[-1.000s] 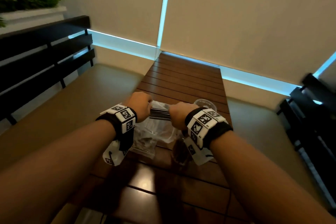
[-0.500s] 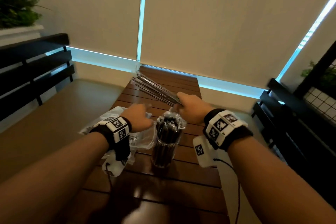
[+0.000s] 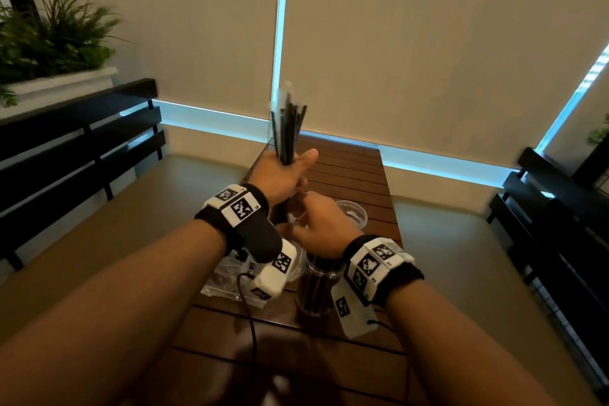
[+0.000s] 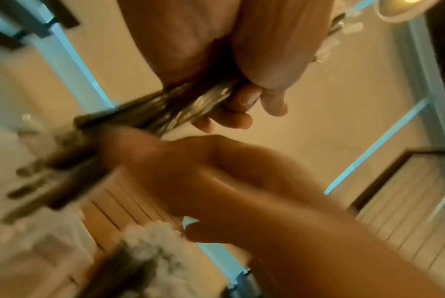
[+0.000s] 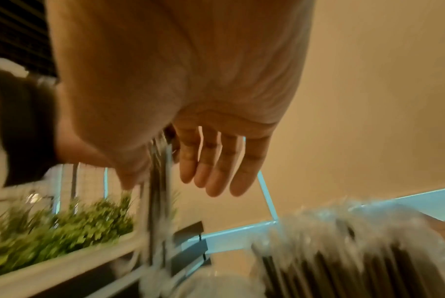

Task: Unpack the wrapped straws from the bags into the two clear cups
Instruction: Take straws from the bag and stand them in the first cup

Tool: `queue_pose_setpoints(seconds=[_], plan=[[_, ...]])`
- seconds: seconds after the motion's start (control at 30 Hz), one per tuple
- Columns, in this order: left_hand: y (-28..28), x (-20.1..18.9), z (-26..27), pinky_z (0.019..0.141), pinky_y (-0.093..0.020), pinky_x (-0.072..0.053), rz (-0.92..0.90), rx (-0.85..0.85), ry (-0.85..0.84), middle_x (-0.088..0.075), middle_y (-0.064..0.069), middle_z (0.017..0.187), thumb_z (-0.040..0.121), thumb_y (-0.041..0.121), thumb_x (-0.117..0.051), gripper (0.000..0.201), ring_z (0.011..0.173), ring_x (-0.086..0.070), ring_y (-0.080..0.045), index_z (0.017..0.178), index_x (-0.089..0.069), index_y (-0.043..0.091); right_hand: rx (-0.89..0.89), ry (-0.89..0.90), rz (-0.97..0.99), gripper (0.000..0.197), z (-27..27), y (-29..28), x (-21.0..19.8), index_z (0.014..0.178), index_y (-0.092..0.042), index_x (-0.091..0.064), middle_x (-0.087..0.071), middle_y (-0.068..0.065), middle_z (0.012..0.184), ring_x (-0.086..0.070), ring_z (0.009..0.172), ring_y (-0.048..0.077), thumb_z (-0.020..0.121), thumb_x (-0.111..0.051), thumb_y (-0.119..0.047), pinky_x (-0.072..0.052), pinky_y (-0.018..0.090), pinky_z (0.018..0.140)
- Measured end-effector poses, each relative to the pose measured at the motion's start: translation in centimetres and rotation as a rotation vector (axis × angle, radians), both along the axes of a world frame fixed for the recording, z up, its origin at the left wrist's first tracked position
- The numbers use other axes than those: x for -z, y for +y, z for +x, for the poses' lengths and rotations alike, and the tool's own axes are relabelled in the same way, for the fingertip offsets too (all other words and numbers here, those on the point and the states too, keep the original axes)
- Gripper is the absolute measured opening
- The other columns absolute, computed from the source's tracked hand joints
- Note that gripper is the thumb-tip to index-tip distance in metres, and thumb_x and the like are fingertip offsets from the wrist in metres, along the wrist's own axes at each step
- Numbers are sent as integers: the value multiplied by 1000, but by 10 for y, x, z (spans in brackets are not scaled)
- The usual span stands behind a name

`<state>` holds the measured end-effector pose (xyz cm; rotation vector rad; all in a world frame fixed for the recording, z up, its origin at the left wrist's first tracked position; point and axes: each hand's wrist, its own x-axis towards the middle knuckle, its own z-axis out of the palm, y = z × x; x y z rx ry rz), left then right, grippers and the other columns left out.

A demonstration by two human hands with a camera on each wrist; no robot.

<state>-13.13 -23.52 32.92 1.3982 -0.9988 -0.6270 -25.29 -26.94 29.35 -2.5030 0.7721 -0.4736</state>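
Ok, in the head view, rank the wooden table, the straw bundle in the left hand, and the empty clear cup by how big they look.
Largest to smallest, as they look:
1. wooden table
2. straw bundle, gripped upright by the left hand
3. empty clear cup, partly hidden behind the right hand

The raised bundle sits nearer the camera, so its lead over the cup is unsure.

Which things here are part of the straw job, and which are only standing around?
Part of the job:
- straw bundle, gripped by the left hand
- full cup
- empty cup
- plastic bags
- right hand, fingers straight

Only standing around:
- plant
- black benches
- window blinds
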Motion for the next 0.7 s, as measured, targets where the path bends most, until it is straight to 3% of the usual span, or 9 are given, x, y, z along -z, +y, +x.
queue_pose_setpoints(seconds=[0.1,0.17,0.23,0.3,0.37,0.43,0.5,0.57,0.7], plan=[[0,1,12,52,-27,-37,85,-83,-502,-49,0,53,87,46,-65,47,51,-47,-16,56,-46,16,142,-256,4,18,-18,-13,-27,105,-21,-62,-63,-8,101,-59,89,5,93,-59,-34,-51,27,78],[1,6,15,48,-24,-29,159,-96,-656,-46,3,53,87,45,-65,47,49,-42,-11,55,-42,20,287,-586,-1,19,-27,-21,-55,102,-21,-61,-62,-10,95,-58,88,5,101,-46,-32,-45,23,73],[2,12,14,47,-20,-28,205,-82,-733,-46,7,55,88,42,-65,43,50,-42,-6,56,-42,26,332,-790,37,29,-29,-25,-80,106,-21,-61,-63,-8,101,-59,95,10,103,-35,-34,-47,28,80],[1,15,6,49,-19,-28,196,-49,-778,-46,11,56,88,37,-67,40,53,-43,-5,58,-43,29,277,-739,35,33,-23,-23,-90,109,-21,-60,-63,-5,107,-58,98,8,104,-30,-32,-47,31,85],[-3,12,-5,52,-21,-31,141,-21,-819,-52,10,59,86,35,-68,31,55,-47,-7,62,-50,28,225,-532,16,40,-10,-17,-83,104,-19,-65,-65,-2,108,-59,97,10,104,-28,-36,-47,33,87],[-8,9,-12,57,-20,-35,130,9,-891,-64,1,70,87,33,-65,20,58,-51,-8,72,-62,20,228,-389,-20,48,-1,-12,-68,86,-17,-69,-70,-2,88,-63,84,13,102,-33,-44,-51,36,81],[-8,12,-13,60,-21,-38,153,29,-924,-64,2,68,88,32,-65,26,55,-47,-3,66,-56,24,256,-365,-92,47,-1,-17,-55,74,-18,-64,-64,-4,71,-60,69,12,99,-39,-49,-51,36,69],[-7,14,-11,61,-24,-40,155,33,-902,-53,10,59,86,36,-69,37,54,-45,-3,59,-44,31,308,-395,-168,42,-6,-22,-51,69,-24,-56,-57,-9,65,-52,60,6,97,-43,-51,-41,26,60],[-9,14,-16,56,-21,-35,89,61,-798,-49,11,56,87,22,-66,36,55,-51,-8,59,-45,29,191,-457,-194,37,-8,-14,-51,68,-25,-51,-52,-9,62,-47,56,4,100,-44,-43,-36,21,59]])
